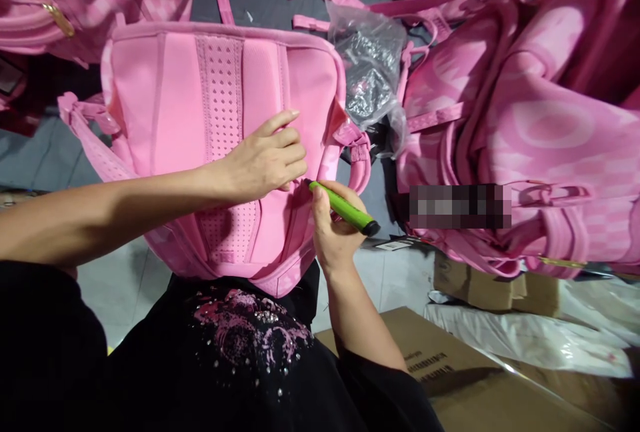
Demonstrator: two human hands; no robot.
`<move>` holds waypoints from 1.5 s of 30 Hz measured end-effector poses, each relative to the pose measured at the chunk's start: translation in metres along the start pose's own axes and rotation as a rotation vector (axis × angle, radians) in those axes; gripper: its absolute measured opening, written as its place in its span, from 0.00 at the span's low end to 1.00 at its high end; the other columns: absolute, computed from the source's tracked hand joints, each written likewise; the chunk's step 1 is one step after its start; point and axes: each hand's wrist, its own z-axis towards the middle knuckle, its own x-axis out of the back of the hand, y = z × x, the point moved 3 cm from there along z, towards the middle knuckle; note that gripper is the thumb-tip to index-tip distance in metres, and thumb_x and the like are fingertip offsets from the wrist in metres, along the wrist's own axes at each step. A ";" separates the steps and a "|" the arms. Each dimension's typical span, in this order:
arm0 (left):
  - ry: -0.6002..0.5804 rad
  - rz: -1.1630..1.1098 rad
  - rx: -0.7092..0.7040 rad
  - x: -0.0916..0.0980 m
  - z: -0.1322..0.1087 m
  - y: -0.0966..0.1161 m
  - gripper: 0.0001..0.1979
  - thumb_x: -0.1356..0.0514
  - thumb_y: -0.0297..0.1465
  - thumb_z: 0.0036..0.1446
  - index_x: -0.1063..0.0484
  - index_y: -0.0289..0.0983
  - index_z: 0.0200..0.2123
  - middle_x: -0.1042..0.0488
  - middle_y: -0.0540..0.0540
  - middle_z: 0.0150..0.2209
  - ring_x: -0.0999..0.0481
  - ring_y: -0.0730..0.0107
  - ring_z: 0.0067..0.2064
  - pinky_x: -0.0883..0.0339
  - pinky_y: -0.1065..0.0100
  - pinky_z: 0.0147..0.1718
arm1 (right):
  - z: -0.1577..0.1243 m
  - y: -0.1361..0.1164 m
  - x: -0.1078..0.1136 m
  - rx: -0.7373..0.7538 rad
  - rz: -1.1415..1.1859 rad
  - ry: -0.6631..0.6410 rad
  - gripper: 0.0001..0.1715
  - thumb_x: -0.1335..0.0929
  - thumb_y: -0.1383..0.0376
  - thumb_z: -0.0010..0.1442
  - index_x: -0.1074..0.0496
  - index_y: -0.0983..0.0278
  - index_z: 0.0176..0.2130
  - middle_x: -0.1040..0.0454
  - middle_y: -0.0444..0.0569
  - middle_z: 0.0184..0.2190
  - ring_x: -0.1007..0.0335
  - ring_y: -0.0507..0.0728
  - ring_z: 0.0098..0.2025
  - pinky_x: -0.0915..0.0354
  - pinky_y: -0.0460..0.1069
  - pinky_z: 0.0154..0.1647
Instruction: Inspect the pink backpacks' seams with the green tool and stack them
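Observation:
A pink backpack [185, 112] lies in front of me with its padded back panel up, the near edge close to my lap. My left hand [267, 159] rests on the panel right of the perforated middle strip, its fingers curled and the index finger partly raised. What its fingertips pinch against the panel, if anything, is hidden. Just right of it, my right hand [340, 225] is closed around a green pen-like tool [343, 207] with a black tip and a black end. The tip points left, close to the left fingertips.
More pink backpacks lie at the right [545, 125] and upper left [100, 5]. A clear plastic bag [367, 65] with dark contents sits beyond the backpack's right corner. A cardboard box [450, 372] and white plastic wrapping [530, 339] are at lower right.

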 end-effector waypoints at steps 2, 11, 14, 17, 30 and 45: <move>-0.013 -0.063 0.031 0.000 0.001 -0.001 0.18 0.52 0.39 0.69 0.27 0.39 0.33 0.30 0.50 0.36 0.28 0.64 0.51 0.48 0.48 0.69 | 0.000 0.001 -0.001 -0.041 -0.001 -0.029 0.09 0.29 0.57 0.63 0.21 0.59 0.39 0.19 0.47 0.34 0.23 0.58 0.34 0.27 0.57 0.40; -0.029 -0.048 0.042 -0.002 0.003 -0.002 0.12 0.46 0.38 0.66 0.26 0.40 0.35 0.28 0.50 0.38 0.29 0.63 0.51 0.50 0.50 0.70 | 0.005 0.002 0.002 -0.065 0.000 -0.082 0.11 0.30 0.55 0.64 0.21 0.59 0.40 0.19 0.48 0.34 0.24 0.58 0.34 0.28 0.57 0.39; -0.057 0.164 -0.025 -0.002 0.003 0.001 0.11 0.44 0.41 0.66 0.25 0.41 0.39 0.26 0.49 0.39 0.29 0.61 0.51 0.50 0.51 0.69 | 0.007 0.005 0.002 -0.095 0.043 -0.099 0.11 0.29 0.55 0.63 0.21 0.60 0.39 0.20 0.47 0.33 0.25 0.57 0.33 0.28 0.56 0.37; -0.115 0.290 -0.061 0.004 0.007 0.003 0.15 0.43 0.44 0.65 0.26 0.40 0.41 0.25 0.47 0.39 0.29 0.58 0.50 0.46 0.52 0.65 | 0.009 0.005 0.001 -0.078 0.074 -0.116 0.11 0.29 0.56 0.63 0.21 0.60 0.39 0.20 0.47 0.33 0.27 0.55 0.30 0.29 0.53 0.34; -0.225 0.384 -0.064 0.096 -0.011 0.033 0.06 0.37 0.36 0.54 0.26 0.40 0.31 0.21 0.46 0.32 0.24 0.62 0.35 0.39 0.59 0.38 | -0.026 -0.040 0.039 0.257 0.159 0.002 0.14 0.30 0.61 0.64 0.24 0.59 0.49 0.18 0.51 0.42 0.20 0.62 0.45 0.27 0.62 0.52; 0.264 0.135 0.307 0.088 -0.068 0.095 0.09 0.44 0.26 0.62 0.23 0.37 0.40 0.19 0.45 0.39 0.23 0.64 0.42 0.30 0.63 0.43 | 0.004 -0.049 0.037 0.992 -0.128 -0.252 0.18 0.36 0.65 0.70 0.26 0.54 0.56 0.19 0.46 0.35 0.24 0.55 0.37 0.28 0.55 0.43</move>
